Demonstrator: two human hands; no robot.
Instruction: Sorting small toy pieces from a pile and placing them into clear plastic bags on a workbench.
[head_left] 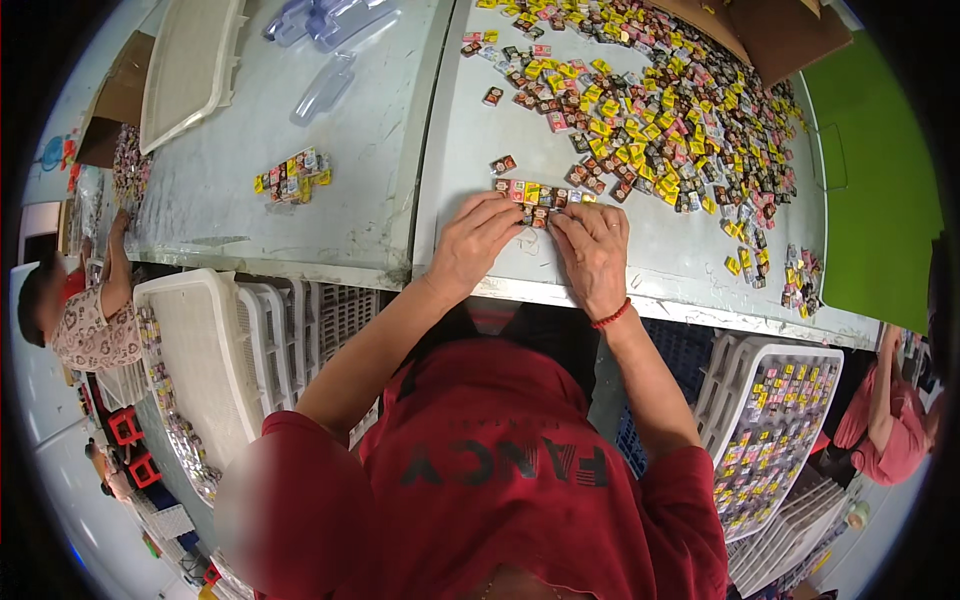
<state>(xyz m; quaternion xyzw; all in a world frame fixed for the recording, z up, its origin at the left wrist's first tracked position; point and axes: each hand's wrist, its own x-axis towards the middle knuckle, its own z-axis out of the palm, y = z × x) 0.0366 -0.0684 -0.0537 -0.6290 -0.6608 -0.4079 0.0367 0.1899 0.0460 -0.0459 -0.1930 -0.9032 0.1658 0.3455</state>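
A short block of small printed boxes (535, 194), in brown, pink and yellow, lies in rows on the table near its front edge. At the block's left end my left hand (470, 243) has its fingers closed against the boxes. From the right side my right hand (596, 252), with a red bead bracelet on the wrist, pinches the near row of boxes. My fingertips partly cover this row. One loose box (503, 165) lies just beyond the block, and a few more lie to its right.
A large heap of small boxes (650, 120) spreads over the far right, below an open carton (770, 40). On the left tabletop are a stacked group of boxes (293, 177) and clear plastic shells (325, 88). White crates (200, 350) stand below. Co-workers (95, 310) work at both sides.
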